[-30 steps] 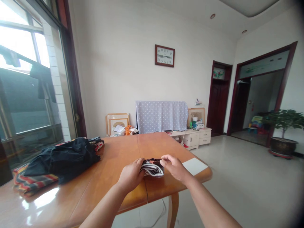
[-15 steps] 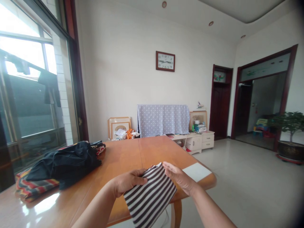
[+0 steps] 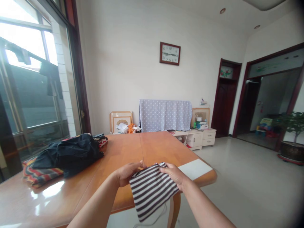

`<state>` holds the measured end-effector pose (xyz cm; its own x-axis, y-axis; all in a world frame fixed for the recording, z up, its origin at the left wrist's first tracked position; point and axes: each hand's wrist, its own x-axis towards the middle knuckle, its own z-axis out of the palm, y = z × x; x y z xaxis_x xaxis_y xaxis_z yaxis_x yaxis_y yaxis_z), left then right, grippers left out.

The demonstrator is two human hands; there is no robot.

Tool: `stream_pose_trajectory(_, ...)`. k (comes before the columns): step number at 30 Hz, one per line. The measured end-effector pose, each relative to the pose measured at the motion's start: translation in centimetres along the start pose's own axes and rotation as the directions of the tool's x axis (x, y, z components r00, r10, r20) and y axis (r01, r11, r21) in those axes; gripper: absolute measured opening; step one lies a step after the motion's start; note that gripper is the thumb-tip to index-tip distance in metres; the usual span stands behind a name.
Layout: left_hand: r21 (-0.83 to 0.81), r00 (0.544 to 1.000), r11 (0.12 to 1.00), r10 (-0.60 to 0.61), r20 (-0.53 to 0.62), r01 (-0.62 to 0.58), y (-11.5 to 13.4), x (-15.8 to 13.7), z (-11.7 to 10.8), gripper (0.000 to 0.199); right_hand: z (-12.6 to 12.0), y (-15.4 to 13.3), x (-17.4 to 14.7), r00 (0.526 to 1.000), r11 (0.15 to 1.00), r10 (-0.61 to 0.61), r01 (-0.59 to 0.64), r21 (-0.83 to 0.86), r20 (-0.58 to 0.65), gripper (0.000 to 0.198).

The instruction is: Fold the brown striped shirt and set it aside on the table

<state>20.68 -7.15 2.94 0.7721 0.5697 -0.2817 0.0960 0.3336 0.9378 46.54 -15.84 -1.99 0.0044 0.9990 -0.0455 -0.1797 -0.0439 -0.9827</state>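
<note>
A folded piece of black-and-white striped fabric [image 3: 153, 191] hangs in front of me over the table's near edge, its lower corner below the tabletop. My right hand [image 3: 174, 175] grips its upper right corner, thumb on top and fingers behind. At the upper left edge, my left hand [image 3: 127, 174] holds the fabric, its thumb side raised along the edge. Some left fingers are hidden behind the cloth. What kind of garment the fabric is, I cannot tell.
On the left of the wooden table [image 3: 123, 148] lies a pile with a dark garment [image 3: 73, 153] over a striped, colourful cloth [image 3: 40, 174]. A white sheet [image 3: 196, 168] lies by the right corner. Beyond stand a low white cabinet [image 3: 207, 139] and a potted plant [image 3: 293, 148].
My right hand, earlier flat beside the fabric, now grips its corner. My left thumb has shifted from the fabric's face to its edge. The fabric has turned and risen slightly; the view has swung left.
</note>
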Motion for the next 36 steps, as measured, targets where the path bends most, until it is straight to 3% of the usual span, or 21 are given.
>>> stream_pose_trajectory(4,-0.189,0.996,0.982,-0.012,-0.090,-0.005,-1.2,0.5,-1.7,0.066,-0.8,0.6,1.2,0.993,0.998,0.054,-0.052,0.020,-0.102,0.036)
stream_pose_trajectory(7,-0.251,0.994,0.966,0.040,-0.103,-0.065,-2.1,0.8,-1.9,0.061,-1.4,0.8,2.0,0.981,0.990,0.133,-0.125,0.067,-0.141,0.028)
stream_pose_trajectory(10,-0.174,0.977,0.965,0.175,-0.123,-0.195,-2.8,1.6,-1.7,0.048,-1.8,1.0,2.9,0.968,0.982,0.183,-0.172,0.074,-0.174,0.022)
stream_pose_trajectory(13,-0.050,0.938,0.961,0.254,-0.236,-0.273,-3.4,3.2,-1.7,0.045,-2.1,1.2,3.8,0.959,0.979,0.204,-0.199,0.044,-0.195,0.024)
stream_pose_trajectory(18,0.018,0.901,0.960,0.267,-0.341,-0.278,-3.8,5.6,-2.5,0.048,-2.2,1.3,4.7,0.953,0.977,0.213,-0.215,0.014,-0.216,0.029)
stream_pose_trajectory(22,0.091,0.875,0.961,0.275,-0.398,-0.260,-3.8,6.7,-3.0,0.049,-2.5,1.2,5.1,0.964,0.976,0.217,-0.216,0.025,-0.155,0.036)
stream_pose_trajectory(29,0.209,0.840,0.947,0.314,-0.442,-0.244,-4.3,7.8,-3.1,0.048,-3.4,1.2,5.4,0.953,0.939,0.009,-0.112,-0.327,-0.302,0.039)
stream_pose_trajectory(36,0.290,0.809,0.923,0.367,-0.459,-0.254,-4.9,8.1,-3.4,0.048,-2.3,0.4,5.0,0.864,0.787,-0.257,-0.072,-0.612,-0.433,0.030)
